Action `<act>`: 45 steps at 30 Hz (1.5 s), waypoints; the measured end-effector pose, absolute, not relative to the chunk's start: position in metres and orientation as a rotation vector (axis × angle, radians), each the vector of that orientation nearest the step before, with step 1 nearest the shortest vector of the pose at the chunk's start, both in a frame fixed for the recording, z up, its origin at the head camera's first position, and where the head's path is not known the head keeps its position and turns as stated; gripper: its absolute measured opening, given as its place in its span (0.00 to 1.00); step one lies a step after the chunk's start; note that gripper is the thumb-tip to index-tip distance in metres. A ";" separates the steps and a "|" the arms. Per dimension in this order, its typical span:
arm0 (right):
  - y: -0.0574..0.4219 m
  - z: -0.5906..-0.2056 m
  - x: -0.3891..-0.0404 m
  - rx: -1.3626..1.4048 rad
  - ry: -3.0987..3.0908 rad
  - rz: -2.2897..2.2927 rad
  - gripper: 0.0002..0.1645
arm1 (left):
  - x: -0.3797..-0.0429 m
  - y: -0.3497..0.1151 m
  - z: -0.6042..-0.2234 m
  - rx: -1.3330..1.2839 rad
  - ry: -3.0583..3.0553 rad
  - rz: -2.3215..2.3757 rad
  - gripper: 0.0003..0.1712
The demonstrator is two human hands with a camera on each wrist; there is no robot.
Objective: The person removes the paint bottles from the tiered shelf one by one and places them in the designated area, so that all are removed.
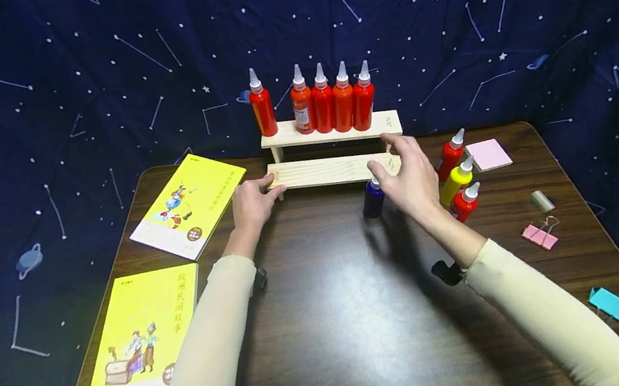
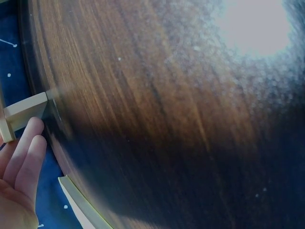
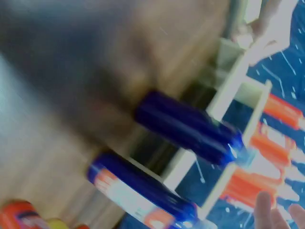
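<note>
Squeeze bottles (image 1: 324, 109), five of them red, stand on the upper tier (image 1: 390, 122) of a wooden rack (image 1: 277, 154) at top centre, with a gap beside the leftmost. The lower tier (image 1: 318, 172) carries none where it shows, so work at the rack looks part done. Off the rack are one blue bottle (image 1: 373, 203), upright on the desk (image 1: 326, 321) before the lower tier; a second blue bottle (image 3: 140, 194), lower centre in the right wrist view; and, right of centre, a yellow bottle (image 1: 457, 183) and two red bottles (image 1: 448, 159). The left hand (image 1: 252, 204) pinches the lower tier's left end; the right hand (image 1: 410, 180) is spread near the other end, holding nothing visible.
</note>
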State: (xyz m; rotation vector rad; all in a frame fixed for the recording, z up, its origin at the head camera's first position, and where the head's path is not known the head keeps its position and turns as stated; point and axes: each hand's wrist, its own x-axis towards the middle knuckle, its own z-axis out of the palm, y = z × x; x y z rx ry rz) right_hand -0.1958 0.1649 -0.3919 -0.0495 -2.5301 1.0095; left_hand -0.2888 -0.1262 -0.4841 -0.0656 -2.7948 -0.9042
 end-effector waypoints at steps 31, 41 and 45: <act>0.165 -0.353 -0.317 -0.282 -2.717 1.178 0.34 | -0.289 -0.130 -0.484 -0.048 -2.810 -0.903 0.29; 0.170 -0.351 -0.308 -0.409 -2.666 1.141 0.32 | -0.288 -0.128 -0.485 -0.063 -2.804 -0.902 0.29; 0.176 -0.343 -0.299 -0.387 -2.612 1.117 0.31 | -0.289 -0.129 -0.486 -0.072 -2.797 -0.905 0.28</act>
